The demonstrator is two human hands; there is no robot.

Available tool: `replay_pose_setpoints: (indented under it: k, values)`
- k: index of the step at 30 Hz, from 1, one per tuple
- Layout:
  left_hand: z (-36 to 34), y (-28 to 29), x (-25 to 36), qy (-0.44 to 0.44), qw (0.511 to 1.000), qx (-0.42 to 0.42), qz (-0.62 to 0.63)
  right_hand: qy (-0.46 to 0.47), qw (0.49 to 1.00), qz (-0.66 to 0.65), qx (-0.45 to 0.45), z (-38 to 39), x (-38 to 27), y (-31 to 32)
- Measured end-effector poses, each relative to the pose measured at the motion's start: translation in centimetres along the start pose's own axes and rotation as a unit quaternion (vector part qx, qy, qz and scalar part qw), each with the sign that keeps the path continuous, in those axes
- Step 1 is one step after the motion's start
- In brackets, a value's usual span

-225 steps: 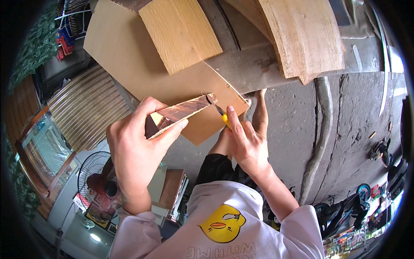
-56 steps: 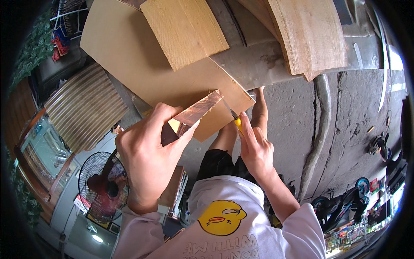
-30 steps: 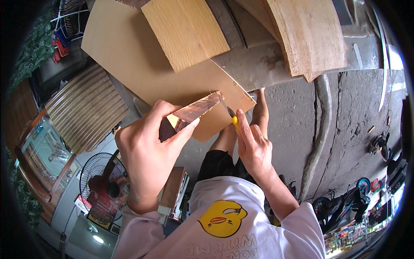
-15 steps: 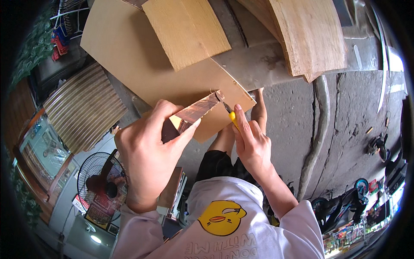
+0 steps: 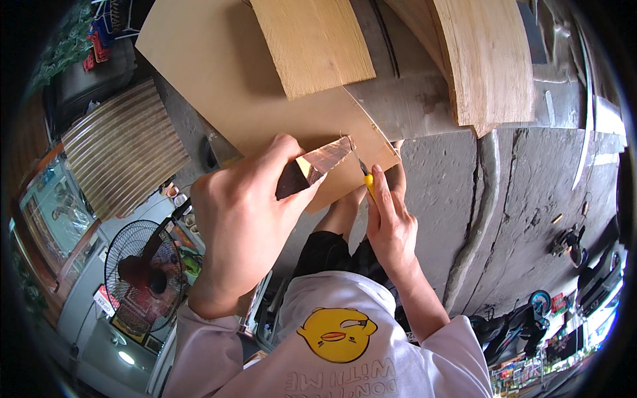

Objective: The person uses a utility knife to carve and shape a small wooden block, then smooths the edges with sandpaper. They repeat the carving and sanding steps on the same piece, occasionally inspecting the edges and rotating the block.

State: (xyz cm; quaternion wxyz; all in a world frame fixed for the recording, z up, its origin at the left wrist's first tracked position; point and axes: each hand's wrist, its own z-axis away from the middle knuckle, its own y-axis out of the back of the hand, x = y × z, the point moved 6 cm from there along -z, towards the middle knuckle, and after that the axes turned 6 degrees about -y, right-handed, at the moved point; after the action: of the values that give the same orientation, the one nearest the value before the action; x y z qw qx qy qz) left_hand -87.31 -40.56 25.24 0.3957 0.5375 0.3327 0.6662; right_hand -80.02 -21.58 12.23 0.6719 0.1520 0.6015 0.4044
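nearest is the left hand (image 5: 242, 225), pinching a thin strip of dark wood veneer (image 5: 313, 167) up in the middle. just right of it the right hand (image 5: 390, 225) grips a yellow utility knife (image 5: 367, 182), blade touching the strip's far end. behind sits a tan board (image 5: 225, 86), with pale wood sheets (image 5: 312, 43) further back.

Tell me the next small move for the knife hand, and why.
Probably draw the yellow-handled knife a little further along the end of the wood strip. The right hand has the blade tip at the strip's far end, while the left hand pinches the strip steady, fingers away from the blade.
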Motion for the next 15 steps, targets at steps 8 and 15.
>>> replay_pose_setpoints:
  k: [8,15]
  values:
    - [-0.5,0.4,-0.9,0.013,1.0,0.001,-0.007,-0.017,0.999,-0.03,-0.016,2.5,0.6,3.0]
    - [-1.4,2.1,-5.2,0.023,0.998,0.031,0.05,-0.015,0.996,-0.09,-0.021,1.5,0.8,4.2]
